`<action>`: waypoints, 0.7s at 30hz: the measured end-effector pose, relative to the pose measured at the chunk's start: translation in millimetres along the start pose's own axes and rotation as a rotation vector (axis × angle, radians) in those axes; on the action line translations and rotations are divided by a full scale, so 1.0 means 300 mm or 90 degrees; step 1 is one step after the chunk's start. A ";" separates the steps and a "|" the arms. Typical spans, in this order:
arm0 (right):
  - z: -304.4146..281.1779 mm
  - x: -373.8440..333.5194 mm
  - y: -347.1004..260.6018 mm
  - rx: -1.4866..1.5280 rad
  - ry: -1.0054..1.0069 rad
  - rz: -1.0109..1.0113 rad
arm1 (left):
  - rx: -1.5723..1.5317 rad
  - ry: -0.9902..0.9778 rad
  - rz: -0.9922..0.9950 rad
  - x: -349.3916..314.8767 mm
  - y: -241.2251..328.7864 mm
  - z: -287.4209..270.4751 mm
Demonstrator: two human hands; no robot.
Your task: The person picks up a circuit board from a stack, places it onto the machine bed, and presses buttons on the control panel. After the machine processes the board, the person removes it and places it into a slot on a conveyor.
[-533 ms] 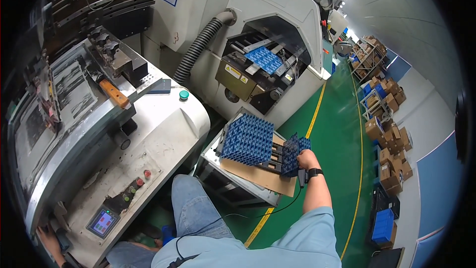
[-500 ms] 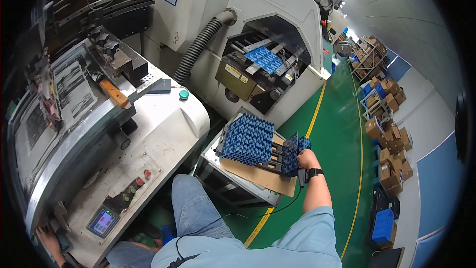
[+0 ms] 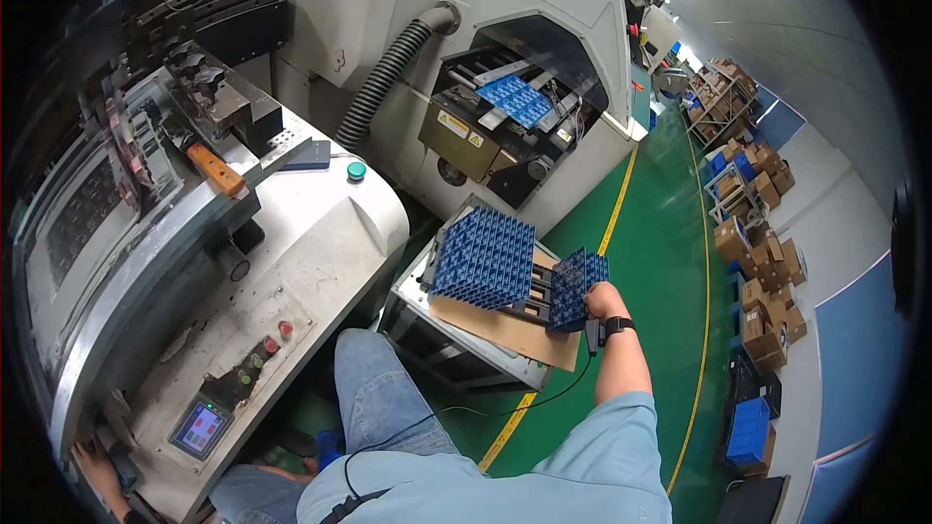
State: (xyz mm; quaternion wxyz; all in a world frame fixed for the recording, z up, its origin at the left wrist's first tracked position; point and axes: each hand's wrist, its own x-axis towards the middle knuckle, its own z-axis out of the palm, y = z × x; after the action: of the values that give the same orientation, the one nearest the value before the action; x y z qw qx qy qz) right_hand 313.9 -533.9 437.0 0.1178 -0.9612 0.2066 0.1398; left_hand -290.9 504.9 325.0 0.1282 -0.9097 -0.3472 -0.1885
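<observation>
My right hand (image 3: 606, 302) is closed on the near right edge of blue circuit board panels (image 3: 575, 288), which stand upright at the right end of a small stand. How many it grips I cannot tell. To their left on the same stand, a thick row of blue circuit boards (image 3: 482, 257) leans together, apart from the held ones. At the far lower left, my left hand (image 3: 95, 467) lies at the edge of the white machine, beside a dark handle-like part (image 3: 121, 464). Its fingers are partly hidden at the picture's rim.
A brown board (image 3: 500, 331) lies on the stand (image 3: 466, 359). Ahead, a blue panel (image 3: 515, 99) rests inside the white machine's opening. The left machine carries a touch screen (image 3: 202, 429), a green button (image 3: 356, 171) and an orange-handled tool (image 3: 216, 170). Cartons (image 3: 767, 267) line the right wall.
The upright blue panels at my right hand, spread apart before, now stand closer together. The view has shifted slightly; my left hand stays in place.
</observation>
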 end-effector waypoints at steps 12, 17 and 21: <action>-0.042 -0.098 -0.145 -0.129 0.200 -0.046 | 0.028 0.009 -0.011 -0.023 -0.017 0.015; -0.094 -0.260 -0.337 -0.056 0.240 -0.210 | -0.004 0.003 -0.069 0.049 0.157 -0.017; -0.017 -0.418 -0.583 0.021 0.197 -0.437 | -0.083 -0.082 -0.236 0.108 0.406 -0.287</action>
State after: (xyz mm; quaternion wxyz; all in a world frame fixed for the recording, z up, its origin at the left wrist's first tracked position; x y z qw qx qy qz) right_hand 280.4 -334.6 511.1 0.1409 -0.9822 -0.1097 -0.0579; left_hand -207.8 404.1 403.5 0.0095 -0.8468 -0.5032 -0.1723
